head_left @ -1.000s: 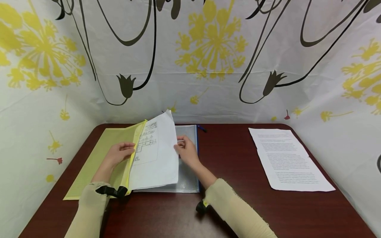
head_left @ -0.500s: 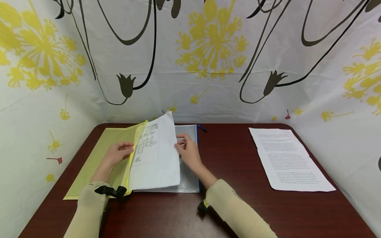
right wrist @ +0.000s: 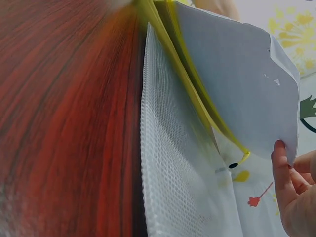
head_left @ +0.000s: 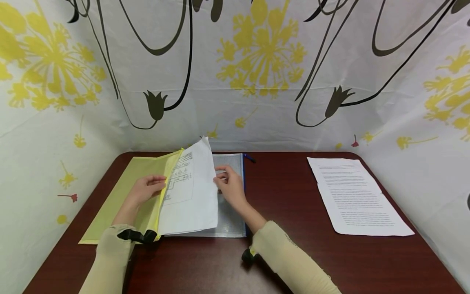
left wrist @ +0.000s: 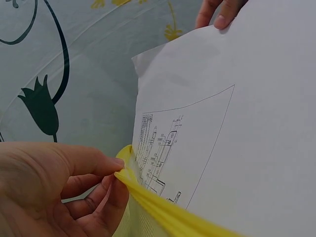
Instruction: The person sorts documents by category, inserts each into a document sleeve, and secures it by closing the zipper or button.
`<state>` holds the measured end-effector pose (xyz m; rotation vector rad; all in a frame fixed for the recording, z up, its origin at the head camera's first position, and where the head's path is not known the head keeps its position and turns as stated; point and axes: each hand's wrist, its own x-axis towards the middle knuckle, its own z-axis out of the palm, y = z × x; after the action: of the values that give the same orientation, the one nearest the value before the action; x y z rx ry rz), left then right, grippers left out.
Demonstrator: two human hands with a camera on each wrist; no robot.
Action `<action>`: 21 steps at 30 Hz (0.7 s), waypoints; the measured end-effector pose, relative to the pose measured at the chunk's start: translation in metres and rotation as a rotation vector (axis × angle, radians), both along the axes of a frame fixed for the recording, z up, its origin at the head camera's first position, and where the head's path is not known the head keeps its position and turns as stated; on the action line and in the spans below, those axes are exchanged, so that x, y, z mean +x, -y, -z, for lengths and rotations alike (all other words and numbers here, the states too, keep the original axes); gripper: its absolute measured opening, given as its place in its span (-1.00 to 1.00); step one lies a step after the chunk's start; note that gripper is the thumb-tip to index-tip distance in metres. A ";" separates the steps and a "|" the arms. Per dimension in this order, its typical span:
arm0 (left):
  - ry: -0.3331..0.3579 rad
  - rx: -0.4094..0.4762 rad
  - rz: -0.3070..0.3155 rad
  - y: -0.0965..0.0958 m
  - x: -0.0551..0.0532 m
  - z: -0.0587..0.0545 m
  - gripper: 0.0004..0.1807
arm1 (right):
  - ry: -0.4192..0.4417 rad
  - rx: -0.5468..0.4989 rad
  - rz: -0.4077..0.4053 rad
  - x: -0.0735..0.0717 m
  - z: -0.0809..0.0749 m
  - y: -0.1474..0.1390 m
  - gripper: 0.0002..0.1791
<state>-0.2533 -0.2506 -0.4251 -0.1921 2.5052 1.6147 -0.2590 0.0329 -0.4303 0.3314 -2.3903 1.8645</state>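
Observation:
My left hand (head_left: 148, 190) pinches the yellow edge of a yellow mesh document pouch (head_left: 110, 204) between thumb and fingers; the left wrist view shows this edge (left wrist: 153, 202) up close. Partly inside the pouch's opening is a paper sheet (head_left: 205, 200) with a line drawing, tilted up off the table. On its right edge, my right hand (head_left: 231, 188) grips the paper between thumb and fingers. From the right wrist view, the paper's plain back (right wrist: 237, 74) rises out of the yellow rim. Its lower left part is hidden by the pouch.
Under the paper lies a whitish mesh pouch (head_left: 231, 220) with a blue edge; a small blue-black item (head_left: 249, 158) sits by its far corner. Printed pages (head_left: 352, 196) lie at the right of the dark red-brown table (head_left: 286, 196). Patterned cloth (head_left: 235, 118) surrounds the table.
The paper's right edge has shifted slightly left together with my right hand, and its drawing is seen at a steeper slant. My left hand stays at the pouch edge.

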 end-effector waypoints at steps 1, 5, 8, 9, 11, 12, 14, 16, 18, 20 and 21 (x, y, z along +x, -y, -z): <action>0.001 0.002 0.001 0.000 0.000 0.000 -0.51 | 0.006 -0.009 -0.001 0.000 0.000 0.001 -0.66; -0.003 0.006 0.006 -0.002 0.001 -0.001 -0.51 | 0.029 -0.033 -0.007 0.001 0.000 0.003 -0.66; -0.007 0.012 0.011 -0.003 0.000 -0.001 -0.50 | 0.049 -0.042 -0.011 0.001 0.000 0.006 -0.66; -0.008 0.013 0.011 -0.003 0.001 -0.002 -0.50 | 0.057 -0.045 -0.013 0.001 0.000 0.007 -0.66; -0.012 0.015 0.014 -0.003 0.001 -0.002 -0.50 | 0.074 -0.045 -0.015 0.001 0.000 0.010 -0.65; -0.012 0.015 0.013 -0.004 0.001 -0.003 -0.50 | 0.081 -0.046 -0.015 0.001 0.000 0.011 -0.65; -0.013 0.017 0.015 -0.004 0.001 -0.003 -0.51 | 0.091 -0.047 -0.020 0.002 0.000 0.014 -0.64; -0.014 0.022 0.018 -0.004 0.001 -0.004 -0.51 | 0.101 -0.045 -0.026 0.003 0.000 0.016 -0.64; -0.016 0.031 0.023 -0.004 0.001 -0.004 -0.50 | 0.107 -0.053 -0.034 0.004 0.000 0.018 -0.63; -0.020 0.042 0.029 -0.004 0.001 -0.005 -0.51 | 0.113 -0.058 -0.039 0.004 0.000 0.019 -0.61; -0.023 0.047 0.032 -0.003 0.002 -0.005 -0.51 | 0.115 -0.063 -0.042 0.005 0.000 0.020 -0.61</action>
<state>-0.2517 -0.2472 -0.4199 -0.1273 2.4714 1.6702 -0.2543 0.0129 -0.4302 0.2779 -2.4081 2.0249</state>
